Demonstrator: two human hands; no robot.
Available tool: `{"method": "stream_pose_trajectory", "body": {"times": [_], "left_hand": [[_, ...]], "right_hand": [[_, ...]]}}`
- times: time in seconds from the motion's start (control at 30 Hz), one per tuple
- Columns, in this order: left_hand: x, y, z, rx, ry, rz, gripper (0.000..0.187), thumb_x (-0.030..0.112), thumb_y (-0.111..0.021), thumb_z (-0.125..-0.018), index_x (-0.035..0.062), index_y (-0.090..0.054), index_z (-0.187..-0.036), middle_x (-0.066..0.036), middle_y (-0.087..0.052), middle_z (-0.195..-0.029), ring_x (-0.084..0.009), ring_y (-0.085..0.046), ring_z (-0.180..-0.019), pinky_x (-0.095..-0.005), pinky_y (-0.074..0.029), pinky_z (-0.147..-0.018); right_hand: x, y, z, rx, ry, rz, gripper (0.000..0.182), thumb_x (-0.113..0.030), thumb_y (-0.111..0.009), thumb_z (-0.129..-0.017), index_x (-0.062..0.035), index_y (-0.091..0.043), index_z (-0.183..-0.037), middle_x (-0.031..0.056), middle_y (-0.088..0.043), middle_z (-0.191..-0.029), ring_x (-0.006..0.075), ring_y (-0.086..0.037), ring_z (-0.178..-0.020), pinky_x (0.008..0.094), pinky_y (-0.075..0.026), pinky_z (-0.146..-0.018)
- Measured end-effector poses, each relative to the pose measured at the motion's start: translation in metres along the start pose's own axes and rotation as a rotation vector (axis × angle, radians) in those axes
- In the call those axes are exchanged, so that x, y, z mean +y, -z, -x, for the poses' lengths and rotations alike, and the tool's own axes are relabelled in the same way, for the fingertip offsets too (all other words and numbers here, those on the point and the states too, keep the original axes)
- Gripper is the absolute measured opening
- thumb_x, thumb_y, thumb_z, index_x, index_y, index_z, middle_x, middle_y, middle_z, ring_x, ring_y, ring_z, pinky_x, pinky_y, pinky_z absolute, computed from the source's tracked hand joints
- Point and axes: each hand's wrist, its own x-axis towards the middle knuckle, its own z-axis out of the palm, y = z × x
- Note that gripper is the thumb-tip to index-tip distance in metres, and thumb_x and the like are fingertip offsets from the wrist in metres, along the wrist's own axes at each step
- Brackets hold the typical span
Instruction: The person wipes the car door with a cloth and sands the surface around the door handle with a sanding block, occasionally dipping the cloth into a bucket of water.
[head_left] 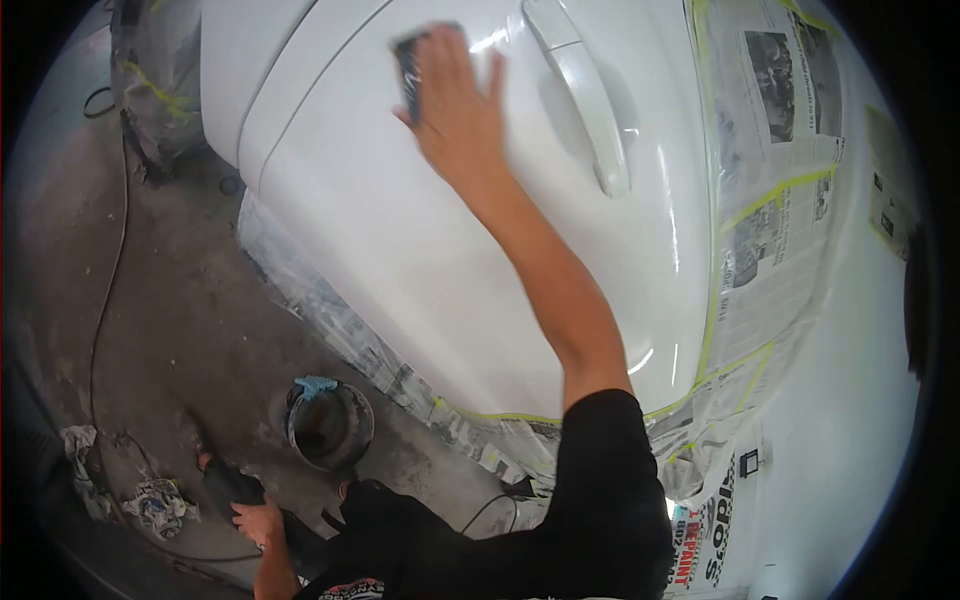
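My right hand [462, 120] lies on a dark, flat pad [410, 75], pressed against the upper part of a white car door panel [400, 230]. The pad shows at the left of the fingers; the rest is under the hand. To the right of that hand is a white door handle [583, 90]. Low on the left, my left hand [260, 522] rests on my dark-clothed leg, fingers somewhat apart, with nothing visible in it.
Newspaper masking [775, 230] with yellow tape borders the panel on the right and below. A dark bucket [370, 425] with a blue cloth [316, 386] on its rim stands on the grey floor [190, 300]. A hose [115, 270] and crumpled paper [160, 507] lie at the left.
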Motion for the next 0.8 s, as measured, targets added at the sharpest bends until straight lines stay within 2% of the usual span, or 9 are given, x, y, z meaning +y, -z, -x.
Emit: {"method": "stream_pose_trajectory", "body": {"times": [0.1,0.17,0.23,0.3,0.4,0.5,0.6,0.7,0.8], "left_hand": [[-0.002,-0.004,0.003,0.005,0.016,-0.055,0.090,0.054,-0.073,-0.082,0.0058,-0.034,-0.147,-0.022,-0.052,-0.125,-0.0398,-0.061,-0.109,-0.0466,-0.053,-0.091],[-0.004,-0.012,-0.005,-0.016,0.026,-0.041,0.090,0.055,-0.073,-0.082,0.0051,-0.033,-0.146,-0.023,-0.051,-0.125,-0.0413,-0.060,-0.111,-0.0474,-0.053,-0.092],[-0.007,-0.009,-0.010,-0.036,0.032,-0.021,0.091,0.055,-0.073,-0.082,0.0045,-0.033,-0.146,-0.024,-0.051,-0.126,-0.0427,-0.059,-0.112,-0.0483,-0.053,-0.093],[0.001,-0.007,-0.009,-0.045,0.039,0.010,0.091,0.055,-0.073,-0.082,0.0040,-0.033,-0.146,-0.025,-0.051,-0.126,-0.0440,-0.059,-0.113,-0.0493,-0.053,-0.093],[0.003,-0.004,-0.005,-0.066,0.034,0.027,0.091,0.055,-0.074,-0.082,0.0038,-0.033,-0.145,-0.026,-0.050,-0.128,-0.0446,-0.058,-0.114,-0.0504,-0.052,-0.095],[0.003,-0.014,0.000,-0.081,0.036,-0.004,0.092,0.055,-0.074,-0.081,0.0035,-0.033,-0.145,-0.027,-0.049,-0.129,-0.0456,-0.058,-0.115,-0.0512,-0.051,-0.096],[-0.002,-0.021,0.007,-0.076,0.052,-0.003,0.092,0.055,-0.075,-0.081,0.0036,-0.033,-0.145,-0.027,-0.049,-0.130,-0.0459,-0.057,-0.116,-0.0513,-0.051,-0.096],[-0.008,-0.037,0.006,-0.088,0.085,0.028,0.093,0.055,-0.075,-0.080,0.0042,-0.033,-0.145,-0.025,-0.050,-0.131,-0.0456,-0.057,-0.117,-0.0512,-0.051,-0.097],[-0.001,-0.030,0.015,-0.114,0.079,-0.012,0.093,0.055,-0.075,-0.081,0.0049,-0.032,-0.146,-0.024,-0.049,-0.132,-0.0453,-0.056,-0.119,-0.0514,-0.051,-0.097]], "right_hand": [[-0.001,-0.010,-0.010,0.018,0.042,0.173,0.078,-0.048,-0.065,-0.089,-0.0045,-0.041,-0.149,0.0102,-0.034,-0.159,0.0271,-0.030,-0.147,0.0617,-0.027,-0.113],[0.012,0.019,0.053,-0.117,-0.054,0.058,0.082,-0.048,-0.068,-0.086,-0.0051,-0.040,-0.150,0.0107,-0.034,-0.160,0.0275,-0.028,-0.149,0.0632,-0.027,-0.112],[0.028,0.058,0.136,-0.324,-0.178,0.136,0.087,-0.049,-0.071,-0.083,-0.0034,-0.039,-0.149,0.0130,-0.033,-0.160,0.0288,-0.028,-0.149,0.0662,-0.028,-0.109],[0.048,0.072,0.218,-0.281,-0.098,0.258,0.090,-0.050,-0.072,-0.080,-0.0013,-0.040,-0.149,0.0157,-0.031,-0.161,0.0298,-0.029,-0.149,0.0690,-0.030,-0.106],[0.053,0.083,0.192,-0.295,-0.078,0.072,0.089,-0.052,-0.070,-0.082,-0.0002,-0.041,-0.147,0.0173,-0.030,-0.161,0.0298,-0.029,-0.149,0.0689,-0.032,-0.104],[0.057,0.078,0.130,-0.172,0.062,0.076,0.085,-0.054,-0.067,-0.085,-0.0004,-0.043,-0.146,0.0169,-0.031,-0.161,0.0304,-0.030,-0.148,0.0657,-0.036,-0.104],[0.078,0.104,0.169,-0.316,0.090,0.141,0.082,-0.056,-0.063,-0.087,-0.0010,-0.044,-0.146,0.0150,-0.031,-0.161,0.0299,-0.032,-0.147,0.0623,-0.039,-0.103],[0.090,0.120,0.199,-0.365,0.088,0.155,0.083,-0.057,-0.062,-0.087,-0.0021,-0.043,-0.146,0.0124,-0.033,-0.161,0.0286,-0.034,-0.146,0.0606,-0.040,-0.103],[0.087,0.113,0.156,-0.195,0.112,0.086,0.087,-0.059,-0.063,-0.084,-0.0024,-0.043,-0.147,0.0125,-0.033,-0.160,0.0280,-0.033,-0.146,0.0618,-0.039,-0.104]]}}
